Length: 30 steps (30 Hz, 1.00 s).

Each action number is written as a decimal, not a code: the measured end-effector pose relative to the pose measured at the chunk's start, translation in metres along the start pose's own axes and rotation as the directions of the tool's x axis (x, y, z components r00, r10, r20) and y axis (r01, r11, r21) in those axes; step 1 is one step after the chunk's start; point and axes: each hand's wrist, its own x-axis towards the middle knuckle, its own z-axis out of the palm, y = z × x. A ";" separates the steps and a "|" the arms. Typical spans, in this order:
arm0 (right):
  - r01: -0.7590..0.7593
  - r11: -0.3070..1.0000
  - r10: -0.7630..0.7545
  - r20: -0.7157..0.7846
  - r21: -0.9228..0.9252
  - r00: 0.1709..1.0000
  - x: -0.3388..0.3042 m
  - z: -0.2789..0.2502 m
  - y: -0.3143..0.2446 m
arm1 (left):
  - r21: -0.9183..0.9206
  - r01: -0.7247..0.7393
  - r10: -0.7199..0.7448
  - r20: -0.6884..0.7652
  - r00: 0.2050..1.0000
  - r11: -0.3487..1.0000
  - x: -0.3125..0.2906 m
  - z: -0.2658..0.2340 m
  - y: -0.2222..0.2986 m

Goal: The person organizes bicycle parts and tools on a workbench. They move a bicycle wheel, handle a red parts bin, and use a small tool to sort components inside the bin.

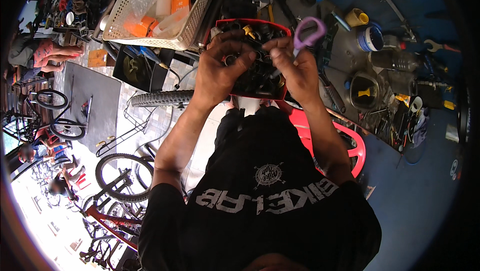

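Over a red bin (287,83) filled with small dark parts, both of my hands are close together. My left hand (222,68) is closed, its thumb drawn toward the curled fingers. A small round, ring-like piece (230,61) shows between them, too small to name surely. My right hand (300,73) is closed round a pair of scissors (311,31). Their purple handle points up and away from me, and the hand partly hides the blades. A yellow piece (248,31) lies among the parts at the bin's far side.
Beyond my left hand stands a cream plastic basket (150,44) with orange and clear items. The workbench at right holds tools, bottles, a yellow cup (356,18) and a clear tub (364,91). A red plastic chair (357,146) is near my right arm. Bicycles and people are at left.
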 end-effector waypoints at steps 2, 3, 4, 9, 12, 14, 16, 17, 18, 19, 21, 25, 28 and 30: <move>-0.041 0.999 0.041 0.011 0.000 0.999 0.000 0.003 -0.004 | -0.013 -0.002 0.002 -0.008 1.000 1.000 -0.001 0.003 0.000; -0.062 0.998 0.062 0.020 -0.008 0.998 0.001 0.004 -0.005 | -0.017 0.001 -0.001 -0.010 1.000 1.000 -0.002 0.004 0.000; -0.084 0.996 0.084 0.028 -0.017 0.996 0.001 0.005 -0.007 | -0.021 0.005 -0.005 -0.011 1.000 1.000 -0.002 0.005 0.000; -0.098 0.993 0.094 -0.053 -0.065 0.994 0.001 0.008 -0.013 | -0.014 -0.021 0.021 0.009 1.000 1.000 -0.003 0.006 -0.003; -0.124 0.992 0.122 -0.052 -0.031 0.991 -0.001 0.009 -0.015 | 0.002 -0.058 0.058 0.027 0.998 0.998 -0.002 0.005 -0.005; -0.164 0.986 0.164 -0.063 0.009 0.984 -0.002 0.008 -0.017 | -0.005 -0.062 0.062 0.034 0.997 0.998 -0.002 0.005 -0.006; -0.164 0.986 0.163 -0.067 -0.007 0.984 -0.002 0.007 -0.018 | -0.023 -0.042 0.043 0.041 0.998 0.999 -0.001 0.004 -0.006; -0.184 0.983 0.183 -0.079 0.000 0.980 -0.002 0.007 -0.019 | -0.006 -0.053 0.053 0.041 0.998 0.999 -0.001 0.004 -0.006; -0.177 0.984 0.176 -0.068 -0.008 0.982 -0.002 0.007 -0.019 | 0.011 -0.064 0.063 0.042 0.997 0.998 0.000 0.003 -0.005; -0.183 0.983 0.182 -0.065 -0.008 0.981 -0.002 0.006 -0.020 | 0.027 -0.075 0.074 0.044 0.996 0.997 0.000 0.003 -0.005; -0.186 0.982 0.184 -0.063 -0.017 0.981 -0.002 0.005 -0.019 | 0.016 -0.068 0.067 0.053 0.996 0.998 -0.001 0.004 -0.004; -0.155 0.987 0.151 -0.075 -0.048 0.986 -0.002 0.003 -0.015 | 0.000 -0.045 0.045 0.058 0.997 0.999 0.000 0.002 -0.001; -0.133 0.989 0.128 -0.095 -0.059 0.987 -0.003 0.002 -0.010 | -0.071 0.010 -0.006 0.052 0.999 0.997 -0.001 0.001 -0.001; -0.132 0.990 0.127 -0.093 -0.046 0.988 -0.003 0.002 -0.007 | -0.009 -0.035 0.036 0.054 0.998 0.999 0.000 0.000 -0.003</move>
